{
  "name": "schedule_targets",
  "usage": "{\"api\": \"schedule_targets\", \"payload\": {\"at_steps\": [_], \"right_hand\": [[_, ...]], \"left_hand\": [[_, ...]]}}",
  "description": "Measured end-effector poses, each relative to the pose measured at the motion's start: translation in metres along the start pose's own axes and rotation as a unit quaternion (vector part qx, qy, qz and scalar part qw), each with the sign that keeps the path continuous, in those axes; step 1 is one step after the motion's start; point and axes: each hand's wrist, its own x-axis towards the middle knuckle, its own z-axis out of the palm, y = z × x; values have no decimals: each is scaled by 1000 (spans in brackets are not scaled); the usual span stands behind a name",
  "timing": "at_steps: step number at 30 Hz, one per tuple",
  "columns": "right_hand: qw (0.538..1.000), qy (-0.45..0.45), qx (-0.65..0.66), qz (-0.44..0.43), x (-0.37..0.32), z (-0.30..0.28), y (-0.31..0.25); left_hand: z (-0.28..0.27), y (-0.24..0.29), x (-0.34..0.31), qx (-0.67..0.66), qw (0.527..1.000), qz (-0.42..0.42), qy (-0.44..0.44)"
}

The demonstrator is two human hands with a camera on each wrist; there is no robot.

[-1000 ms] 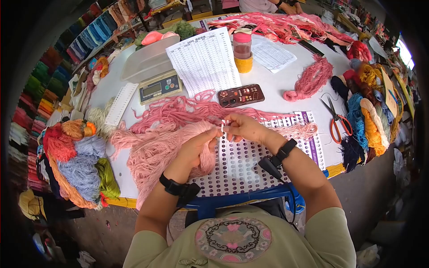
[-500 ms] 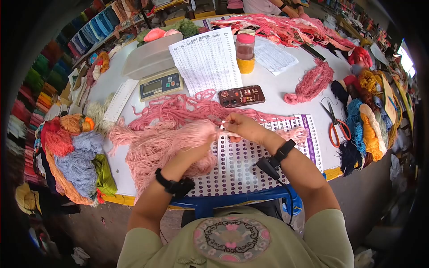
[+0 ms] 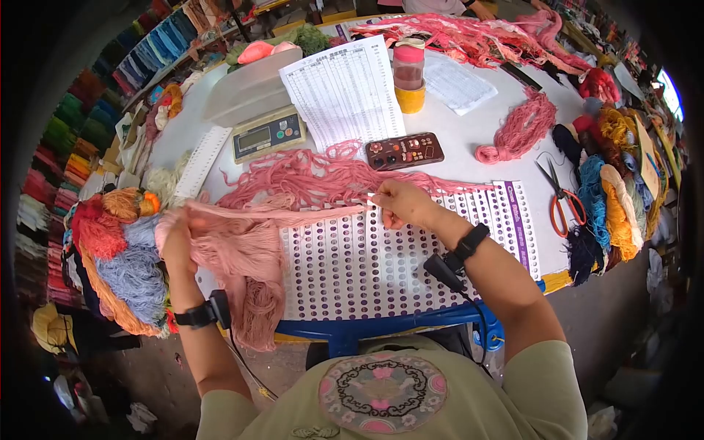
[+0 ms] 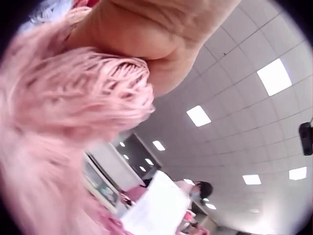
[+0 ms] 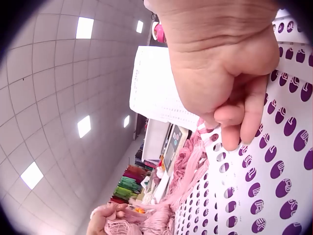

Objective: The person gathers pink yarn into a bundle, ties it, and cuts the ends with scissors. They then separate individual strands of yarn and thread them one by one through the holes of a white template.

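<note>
My left hand [image 3: 176, 246] is at the left of the table, gripping a pale pink yarn skein [image 3: 238, 246], whose bulk hangs over the table's front edge. Looped strands bulge below the palm in the left wrist view. From this hand a stretched band of the same yarn [image 3: 308, 216] runs across to my right hand [image 3: 403, 204]. The right fingers are curled, with thumb and forefinger pinching the top end of a white punched card strip [image 5: 230, 191]. More of these strips, with purple printed dots, lie side by side beneath. Where the yarn meets the strip is partly hidden by the fingers.
Darker pink yarn [image 3: 293, 176] lies behind the strips. Beyond are a phone [image 3: 405, 151], digital scale [image 3: 268, 135], paper list [image 3: 341, 95] and lidded jar [image 3: 408, 70]. Scissors [image 3: 561, 198] and a pink skein [image 3: 519, 126] lie right. Colored yarn bundles [image 3: 139, 279] crowd both table ends.
My left hand has moved from beside the right hand far to the left, drawing the pale pink yarn with it. The tail right of the right hand is gone; the right hand stays nearly in place.
</note>
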Motion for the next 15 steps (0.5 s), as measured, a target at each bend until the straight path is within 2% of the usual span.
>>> {"api": "schedule_targets", "payload": {"at_steps": [1,3,4,5,6,7,8,10,11,13,15], "right_hand": [[1000,4,-1,-3,-1,0,0],[999,14,1,-34,-6,3,2],[999,12,-6,-37,-8,7,6],[996,54,-16,-72,-9,13,9],[989,96,-25,-111,-11,19,10],[991,94,53,-84,-30,27,-15],[991,91,46,-90,-44,33,-33],[950,25,278,-139,-70,40,-58],[950,28,276,-141,-85,42,-71],[964,-3,208,-165,-109,47,-88],[963,10,192,-190,-111,52,-80]], "left_hand": [[6,-2,-1,185,979,39,74],[67,32,-60,199,977,-37,-74],[80,28,-72,118,978,-28,-168],[99,21,-85,7,983,-28,-183],[124,15,-95,-37,978,16,-203],[148,13,-102,-80,970,61,-223],[166,17,-110,-85,970,68,-218],[191,28,-123,-267,910,39,-316],[197,27,-126,-269,908,42,-319],[206,22,-131,-285,875,39,-389],[214,16,-138,-280,873,24,-399]]}}
